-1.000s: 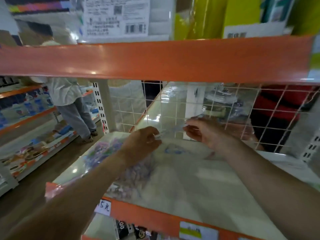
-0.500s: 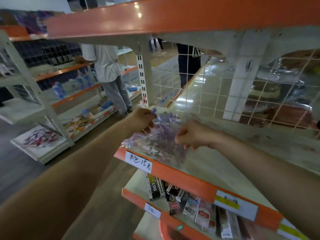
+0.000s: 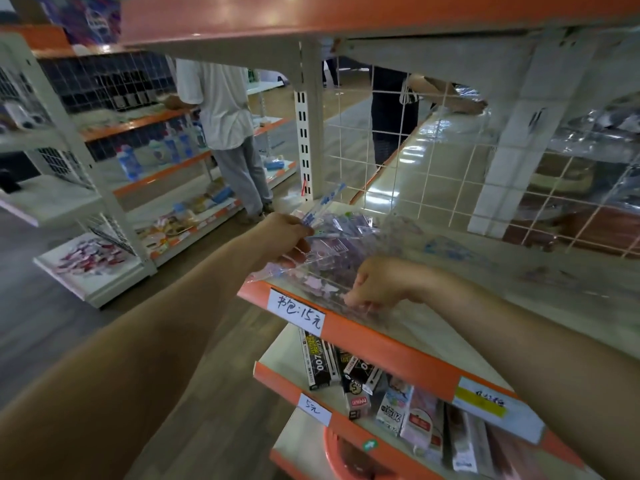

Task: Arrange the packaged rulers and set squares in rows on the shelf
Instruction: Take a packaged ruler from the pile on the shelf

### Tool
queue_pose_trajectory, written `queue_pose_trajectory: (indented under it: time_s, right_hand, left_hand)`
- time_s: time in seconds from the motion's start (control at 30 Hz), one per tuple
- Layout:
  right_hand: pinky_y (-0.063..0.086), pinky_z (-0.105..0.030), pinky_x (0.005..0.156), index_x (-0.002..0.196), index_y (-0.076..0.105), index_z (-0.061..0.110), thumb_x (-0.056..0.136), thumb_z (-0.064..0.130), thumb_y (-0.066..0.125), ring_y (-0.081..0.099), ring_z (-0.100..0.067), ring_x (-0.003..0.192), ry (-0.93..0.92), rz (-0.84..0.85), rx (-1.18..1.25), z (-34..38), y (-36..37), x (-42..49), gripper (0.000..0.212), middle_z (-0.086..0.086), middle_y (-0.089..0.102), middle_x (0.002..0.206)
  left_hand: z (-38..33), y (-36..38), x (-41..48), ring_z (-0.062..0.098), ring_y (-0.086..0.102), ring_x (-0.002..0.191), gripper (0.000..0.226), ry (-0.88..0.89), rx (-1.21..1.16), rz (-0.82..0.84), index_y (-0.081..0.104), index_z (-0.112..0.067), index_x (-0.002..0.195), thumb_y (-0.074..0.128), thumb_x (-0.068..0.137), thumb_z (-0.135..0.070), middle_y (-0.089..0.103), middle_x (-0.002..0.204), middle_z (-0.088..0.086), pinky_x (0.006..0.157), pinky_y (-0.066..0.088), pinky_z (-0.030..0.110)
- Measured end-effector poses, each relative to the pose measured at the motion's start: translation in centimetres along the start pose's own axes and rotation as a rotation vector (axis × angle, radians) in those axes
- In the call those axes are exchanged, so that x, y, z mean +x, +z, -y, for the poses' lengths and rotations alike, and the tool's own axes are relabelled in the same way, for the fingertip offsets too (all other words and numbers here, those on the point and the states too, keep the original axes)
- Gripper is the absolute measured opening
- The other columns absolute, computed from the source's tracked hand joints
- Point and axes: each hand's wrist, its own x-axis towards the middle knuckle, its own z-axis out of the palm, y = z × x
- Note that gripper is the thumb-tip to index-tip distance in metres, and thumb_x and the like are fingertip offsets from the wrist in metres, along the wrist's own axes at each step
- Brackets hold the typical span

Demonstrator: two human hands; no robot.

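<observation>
Lying heaped at the shelf (image 3: 398, 344) corner, clear purple-printed ruler packs (image 3: 332, 251) back onto a wire grid (image 3: 398, 161); left hand (image 3: 287, 233) fingers pinch one, right hand (image 3: 377, 285) fingers grip a pack's edge.

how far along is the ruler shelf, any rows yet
Early: no rows visible. The packaged rulers sit heaped at the shelf corner. The left hand grips some of them; the right hand pinches the heap's front edge. Spreading them into rows remains.
</observation>
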Motion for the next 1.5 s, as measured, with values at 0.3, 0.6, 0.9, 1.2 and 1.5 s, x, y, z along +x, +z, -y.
queue_pose_trajectory:
  time_s: [0.3,0.6,0.9,1.2,1.5]
  right_hand:
    - [0.05,-0.018,0.051,0.089,0.065,0.015,0.092,0.009,0.059,0.064,-0.009,0.064,-0.039,-0.163,0.452,-4.7,-7.4,-4.2,0.009,-0.003,0.065,0.075]
    - [0.058,-0.021,0.063,0.088,0.065,0.007,0.085,-0.002,0.065,0.065,-0.013,0.065,-0.126,-0.503,0.697,-9.5,-10.8,-8.1,0.009,-0.01,0.065,0.078]
    - [0.058,-0.02,0.066,0.09,0.067,0.003,0.088,-0.012,0.054,0.068,-0.012,0.07,-0.031,-0.716,0.838,-17.4,-11.8,-14.7,0.02,-0.013,0.067,0.088]
    - [0.056,-0.019,0.061,0.094,0.068,0.002,0.088,-0.01,0.054,0.068,-0.012,0.069,0.062,-0.875,0.927,-23.3,-11.9,-21.5,0.019,-0.002,0.072,0.075]
    - [0.057,-0.021,0.058,0.113,0.063,0.003,0.086,-0.009,0.059,0.066,-0.018,0.071,0.253,-0.971,0.999,-29.6,-12.0,-24.4,0.03,-0.014,0.068,0.088]
  left_hand:
    - [-1.4,1.3,0.1,0.02,0.063,0.088,0.023,0.179,0.065,0.06,0.07,-0.003,0.1,0.064,0.09,-0.023,0.072,0.096,0.007,0.08,0.052,0.034]
    - [-6.3,5.9,-0.3,0.013,0.06,0.054,0.013,0.209,-0.031,0.358,0.07,-0.011,0.079,0.066,0.088,-0.02,0.07,0.068,0.007,0.056,0.049,0.021]
    - [-11.3,13.2,-0.9,0.008,0.054,0.053,0.009,0.294,0.104,0.386,0.065,-0.013,0.09,0.059,0.093,-0.018,0.068,0.066,-0.001,0.054,0.042,0.022]
    - [-15.7,20.3,-0.9,0.01,0.051,0.057,0.007,0.444,0.074,0.326,0.069,-0.015,0.088,0.067,0.084,-0.009,0.063,0.06,-0.006,0.054,0.037,0.021]
    - [-18.4,26.6,-1.7,0.011,0.047,0.055,0.004,0.468,0.145,0.405,0.065,-0.013,0.085,0.069,0.084,-0.011,0.057,0.068,0.006,0.05,0.036,0.02]
